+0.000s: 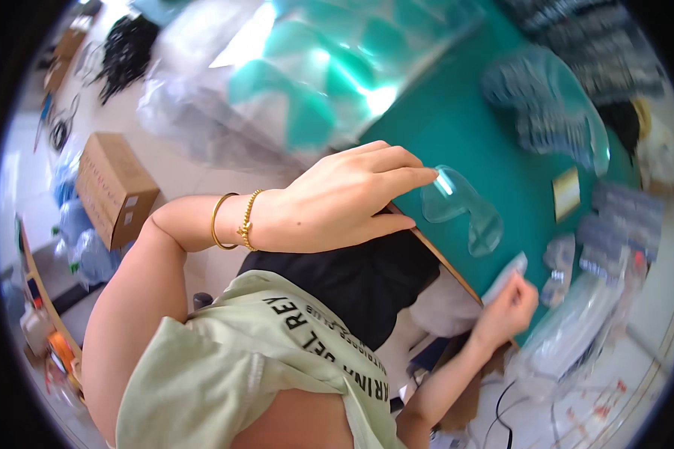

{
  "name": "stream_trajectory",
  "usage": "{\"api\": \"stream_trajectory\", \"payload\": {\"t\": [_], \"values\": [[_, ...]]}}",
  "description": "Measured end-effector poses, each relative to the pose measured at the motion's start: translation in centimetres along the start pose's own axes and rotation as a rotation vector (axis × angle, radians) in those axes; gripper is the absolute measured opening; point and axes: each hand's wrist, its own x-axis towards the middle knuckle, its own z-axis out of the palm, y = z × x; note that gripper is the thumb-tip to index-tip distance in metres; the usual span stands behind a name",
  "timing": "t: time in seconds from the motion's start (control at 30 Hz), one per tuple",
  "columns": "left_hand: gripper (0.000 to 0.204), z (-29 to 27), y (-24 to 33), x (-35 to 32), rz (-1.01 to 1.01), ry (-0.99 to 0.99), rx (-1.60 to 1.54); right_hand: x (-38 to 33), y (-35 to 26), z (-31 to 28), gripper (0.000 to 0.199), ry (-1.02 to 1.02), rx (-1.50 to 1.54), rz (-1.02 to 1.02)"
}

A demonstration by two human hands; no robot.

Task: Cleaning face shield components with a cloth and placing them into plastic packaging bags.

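Note:
A clear, curved plastic piece shaped like an eye mask (484, 221) is at the near edge of the green tabletop (434, 112). My left hand (344, 196) reaches over that edge, thumb and index finger apart. Its index fingertip meets or overlaps the piece's upper left rim; I cannot tell whether it touches. Lower right, my right hand (511, 308) is closed in a pinch on a small white cloth or sheet (505, 278), just above the table edge. Its exact material is blurred.
Nested clear plastic pieces (539, 105) stand at the far right, near a pale yellow block (567, 194). Grey-looking stacks (621, 224) and a clear plastic bag (577, 318) lie along the right. Shiny plastic wrapping (292, 82) covers the back left. A cardboard box (116, 187) sits on the floor.

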Motion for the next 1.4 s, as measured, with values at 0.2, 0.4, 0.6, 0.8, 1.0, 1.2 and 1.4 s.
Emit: {"api": "stream_trajectory", "payload": {"t": [0.2, 0.4, 0.6, 0.8, 1.0, 1.2, 1.4], "values": [[0.049, -9.3, -5.8, -2.7, -0.263, 0.578, 0.325, 1.9, -0.6, -3.3, 0.019, -0.010, -0.342, 0.025], [0.070, -16.5, -12.6, -3.1, -0.598, 0.512, 0.080, 7.7, -13.6, 1.1, 0.015, -0.009, 0.076, -0.261], [0.075, -18.4, -10.9, -2.2, -0.657, 0.249, -0.156, 11.4, -25.4, 7.0, 0.017, -0.270, 0.404, -0.632], [0.065, -17.9, -10.6, -3.5, -0.607, 0.563, -0.474, 8.8, -30.4, 15.2, 0.069, -0.401, 0.221, -0.889], [0.048, -18.9, -11.8, -3.1, -0.695, 0.297, -0.703, 8.9, -30.0, 13.9, 0.072, -0.424, 0.266, -0.836], [0.023, -17.0, -9.5, -0.7, -0.437, 0.216, -0.498, 12.6, -31.7, 11.1, 0.035, -0.330, 0.541, -0.775], [0.024, -17.0, -8.8, 0.5, -0.236, 0.143, -0.277, 14.3, -31.3, 11.3, 0.011, -0.279, 0.662, -0.755]]}}
